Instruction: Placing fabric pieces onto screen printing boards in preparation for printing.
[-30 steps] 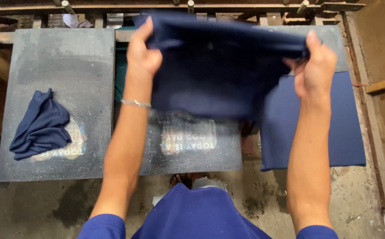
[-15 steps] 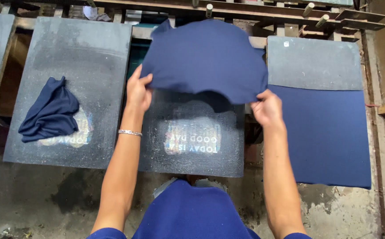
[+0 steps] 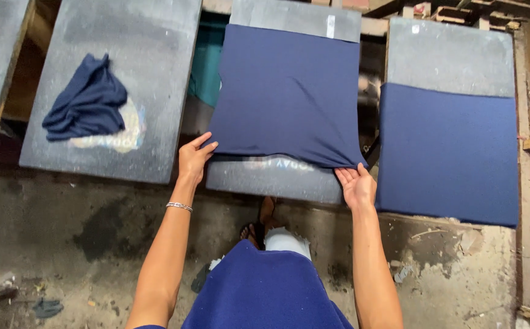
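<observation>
1. Blue cloth of the person's own garment (image 3: 265, 292) fills the nearest part of the view, with a sandalled foot (image 3: 265, 219) showing just past it on the stained concrete floor (image 3: 82, 244).
2. Left hand (image 3: 193, 159), a silver bracelet (image 3: 179, 207) on its wrist, pinches the near left corner of the navy fabric piece (image 3: 286, 91); fingers closed on the cloth edge.
3. Right hand (image 3: 356, 186) grips the near right corner of the same fabric, palm turned up, fingers curled under the hem.
4. That fabric lies spread flat on the middle grey board (image 3: 271, 180), covering most of it; a faded print on the board shows only partly below the hem.
5. Left of the middle board, another grey board (image 3: 94, 30) carries a crumpled navy cloth (image 3: 85, 103) over a smeared print.
6. Right of the middle board, a third board (image 3: 450, 58) holds a flat navy sheet (image 3: 447, 152) draped past its near edge.
7. Beyond the boards, wooden framing (image 3: 459, 9) is cut off at the top; its details are hard to make out.
</observation>
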